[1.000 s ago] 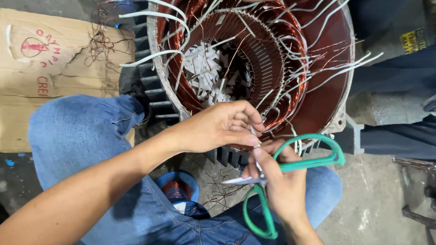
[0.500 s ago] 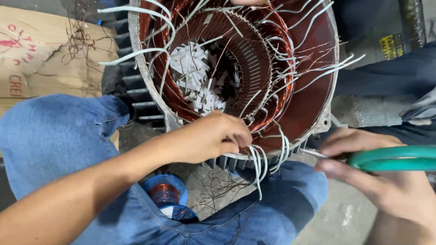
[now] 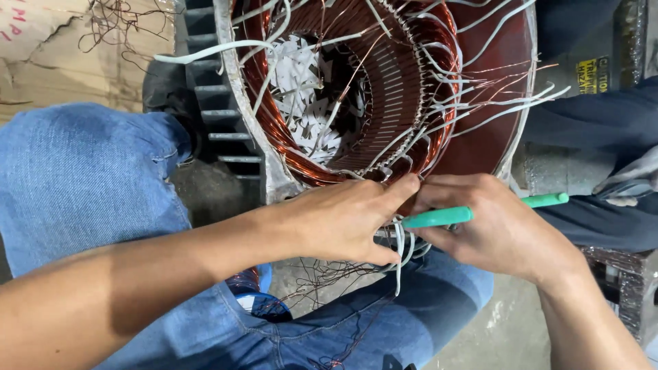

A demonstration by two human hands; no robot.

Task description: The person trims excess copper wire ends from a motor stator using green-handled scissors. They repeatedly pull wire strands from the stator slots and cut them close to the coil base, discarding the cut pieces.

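At the near rim of the motor stator, both hands meet over its copper windings. Left hand pinches the white sleeved leads; right hand grips green-handled scissors just beside them. Lead-dressing looks underway; steady, careful handling suits the thin wires. Jeans lie below.

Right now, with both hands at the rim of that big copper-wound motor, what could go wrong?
1. The right hand holds green-handled scissors close to the left hand; its fingers could get nicked.
2. The thin copper windings sit right beside them; a slip might scratch or cut a strand.
3. The loose white sleeves bunched in the left hand's grip could tug or tangle.
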